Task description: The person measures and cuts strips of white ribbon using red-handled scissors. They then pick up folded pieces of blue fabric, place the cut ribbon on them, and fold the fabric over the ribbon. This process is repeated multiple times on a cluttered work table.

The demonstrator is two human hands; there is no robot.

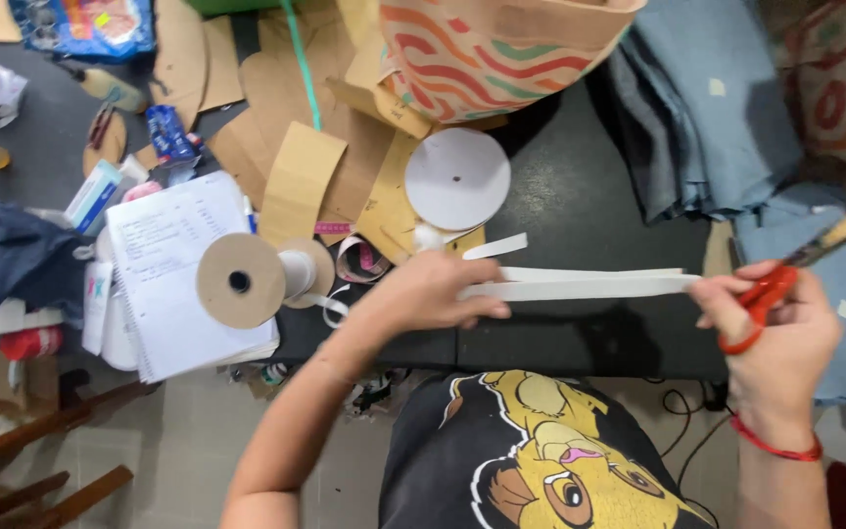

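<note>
My left hand pinches the left end of a stack of white elastic strips that lies across the front of the black table. My right hand grips red-handled scissors at the strips' right end, its fingers also touching that end; the blades point up to the right. A red band circles my right wrist. A short loose white strip lies just behind the stack.
A cardboard spool of white tape rests on an open spiral notebook. A white disc, brown card patterns, a patterned paper bag and folded blue denim crowd the back of the table.
</note>
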